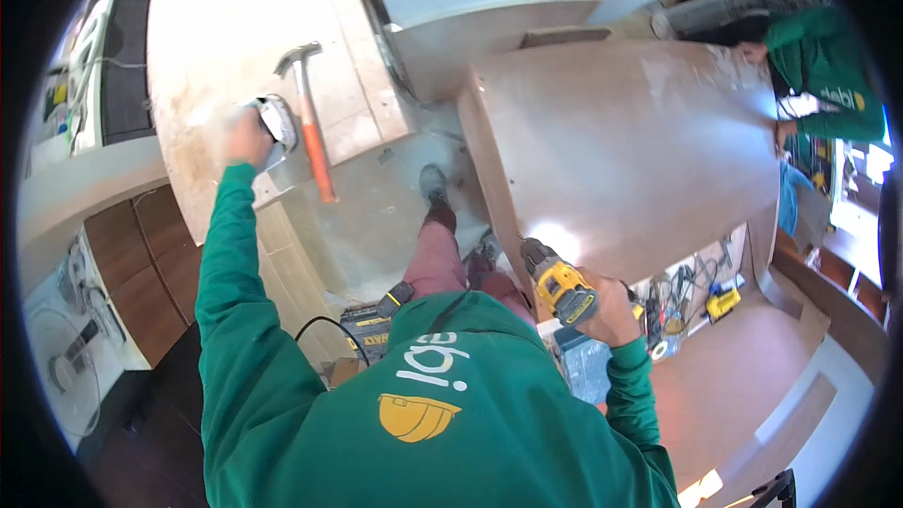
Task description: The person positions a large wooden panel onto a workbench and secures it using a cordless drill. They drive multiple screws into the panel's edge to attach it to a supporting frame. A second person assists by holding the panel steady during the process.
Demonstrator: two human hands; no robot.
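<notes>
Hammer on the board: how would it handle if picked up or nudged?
The hammer likely feels head-heavy: its head looks metal. The straight orange handle should stay stiff. Nudged, it would probably pivot rather than roll, since the head juts out sideways.

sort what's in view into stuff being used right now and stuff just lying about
Seemingly in use:
drill, in the right hand
brown panel, near the drill's tip
white-and-black item, by the blurred left hand

Apparently just lying about:
orange-handled hammer, on the pale board
yellow tool
</notes>
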